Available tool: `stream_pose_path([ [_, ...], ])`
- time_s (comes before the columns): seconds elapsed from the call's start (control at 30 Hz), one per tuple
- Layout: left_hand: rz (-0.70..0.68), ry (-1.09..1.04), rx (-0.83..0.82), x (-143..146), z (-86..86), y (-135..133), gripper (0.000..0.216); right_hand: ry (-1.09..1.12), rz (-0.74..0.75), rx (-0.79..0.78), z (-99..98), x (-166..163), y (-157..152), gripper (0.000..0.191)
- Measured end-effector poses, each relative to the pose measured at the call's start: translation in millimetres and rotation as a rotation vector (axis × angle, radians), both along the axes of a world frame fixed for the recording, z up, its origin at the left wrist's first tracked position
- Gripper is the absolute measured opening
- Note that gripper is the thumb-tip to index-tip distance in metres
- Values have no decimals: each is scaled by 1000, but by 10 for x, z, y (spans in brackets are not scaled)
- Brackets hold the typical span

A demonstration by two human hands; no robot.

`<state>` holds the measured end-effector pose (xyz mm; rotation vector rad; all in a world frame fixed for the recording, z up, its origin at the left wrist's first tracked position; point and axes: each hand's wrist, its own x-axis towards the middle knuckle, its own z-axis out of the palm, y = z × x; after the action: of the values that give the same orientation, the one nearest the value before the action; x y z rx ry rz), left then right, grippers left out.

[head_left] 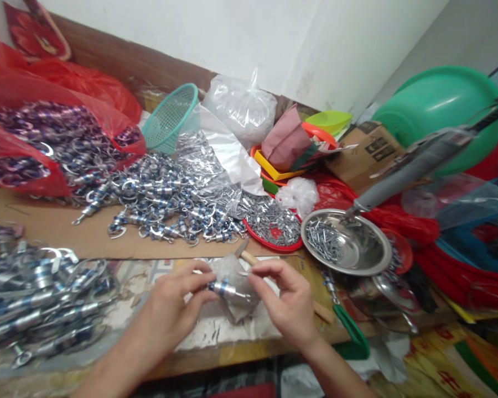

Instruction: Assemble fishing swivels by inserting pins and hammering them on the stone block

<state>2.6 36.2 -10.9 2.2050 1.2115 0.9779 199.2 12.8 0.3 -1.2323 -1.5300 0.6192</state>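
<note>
My left hand (pixel 172 307) pinches a small silver and blue metal clasp (pixel 223 288) above the near edge of the table. My right hand (pixel 286 301) is closed in a pinch at the clasp's right end, holding a tiny part I cannot make out. Under both hands lies a grey stone block (pixel 236 298). A big heap of the same silver and blue clasps (pixel 166 202) lies on brown cardboard behind my hands. Another heap (pixel 33 293) sits at the near left.
A steel bowl (pixel 359 257) with small screws stands to the right, next to a red dish (pixel 274 228) of metal bits. A teal basket (pixel 170 119), red bags (pixel 45 138) of clasps, a clear bag (pixel 240 105), a cardboard box (pixel 365 152) and a green basin (pixel 440 108) line the back. Green-handled pliers (pixel 351 326) lie near right.
</note>
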Motion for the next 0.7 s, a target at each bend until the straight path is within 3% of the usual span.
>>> stream_pose_path([
  [0.1, 6, -77, 40, 187, -154, -115, 22, -119, 79, 16, -81, -162, -44, 8],
  [0.23, 82, -157, 9, 215, -290, -131, 17, -50, 74, -45, -189, -223, -33, 10],
  [0.43, 116, -229, 7, 199, -315, -151, 15, 47, 103, -122, -195, -185, -33, 13],
  [0.7, 156, -385, -133, 286, -313, -200, 16, 114, 132, -131, -238, -152, -95, 12],
])
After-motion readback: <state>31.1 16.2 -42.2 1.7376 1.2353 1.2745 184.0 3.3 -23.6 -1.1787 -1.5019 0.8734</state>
